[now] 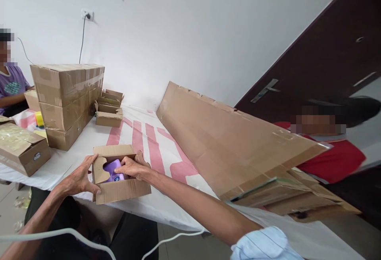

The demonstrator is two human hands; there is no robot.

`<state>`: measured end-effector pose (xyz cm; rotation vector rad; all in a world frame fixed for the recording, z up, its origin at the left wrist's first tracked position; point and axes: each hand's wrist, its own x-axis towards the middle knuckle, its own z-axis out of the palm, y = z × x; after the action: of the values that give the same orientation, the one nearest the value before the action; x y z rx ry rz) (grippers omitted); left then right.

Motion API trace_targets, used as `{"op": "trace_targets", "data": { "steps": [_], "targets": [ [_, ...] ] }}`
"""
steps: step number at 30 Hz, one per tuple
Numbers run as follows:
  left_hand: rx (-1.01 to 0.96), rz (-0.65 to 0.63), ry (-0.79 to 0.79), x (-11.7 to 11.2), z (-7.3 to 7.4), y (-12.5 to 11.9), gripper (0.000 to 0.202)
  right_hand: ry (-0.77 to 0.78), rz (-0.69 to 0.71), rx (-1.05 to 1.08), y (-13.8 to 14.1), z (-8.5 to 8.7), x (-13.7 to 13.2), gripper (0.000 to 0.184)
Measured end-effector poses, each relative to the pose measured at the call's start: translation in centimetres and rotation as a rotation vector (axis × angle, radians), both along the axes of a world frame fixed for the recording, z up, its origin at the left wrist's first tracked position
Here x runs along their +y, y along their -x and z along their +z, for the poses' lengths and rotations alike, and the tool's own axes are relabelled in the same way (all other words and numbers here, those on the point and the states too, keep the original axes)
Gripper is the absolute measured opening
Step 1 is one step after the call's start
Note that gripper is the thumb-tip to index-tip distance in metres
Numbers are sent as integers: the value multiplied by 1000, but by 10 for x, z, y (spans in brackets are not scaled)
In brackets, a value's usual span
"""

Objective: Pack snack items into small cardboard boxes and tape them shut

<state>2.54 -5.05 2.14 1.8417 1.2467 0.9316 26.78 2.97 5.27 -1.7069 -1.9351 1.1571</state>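
Note:
An open cardboard box (125,191) rests near the front edge of the cloth-covered table, with its flaps raised. My left hand (79,178) clasps the box's left end, thumb low at the near corner and fingers at the far corner. Inside the box lies a shiny purple packet (111,168) with a small printed mark, partly covered by the left end flap. My right hand (132,168) reaches into the box, its fingers bent on the packet's right side; some fingertips are hidden there.
Stacked taped cartons (67,105) stand behind on the left, beside smaller open boxes (109,115). Another carton (25,147) is at the left edge. A large cardboard panel (214,137) slants along the right. One person sits at far left, another at right. A white cable (59,234) crosses the foreground.

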Motion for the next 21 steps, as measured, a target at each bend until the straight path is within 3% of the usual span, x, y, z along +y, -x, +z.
{"op": "trace_targets", "data": {
  "steps": [3,6,11,14,17,19,21],
  "targets": [
    [12,4,-17,1,-2,1,122,-61,-43,-21,0,7,-7,31],
    [29,1,-28,1,-4,3,121,-184,-103,50,-16,20,-8,43],
    [40,18,11,4,-3,8,123,-176,-128,565,-55,44,-4,45],
    [83,32,-13,9,1,11,123,-152,-167,868,-63,51,-8,47],
    [98,142,-122,14,14,10,114,-141,-168,1019,-58,51,-13,47],
    [53,240,-218,15,29,6,101,-118,-137,1066,-51,52,-15,46],
    [-29,255,-227,16,49,-1,87,-97,-92,1087,-44,55,-14,46]
  ]
}}
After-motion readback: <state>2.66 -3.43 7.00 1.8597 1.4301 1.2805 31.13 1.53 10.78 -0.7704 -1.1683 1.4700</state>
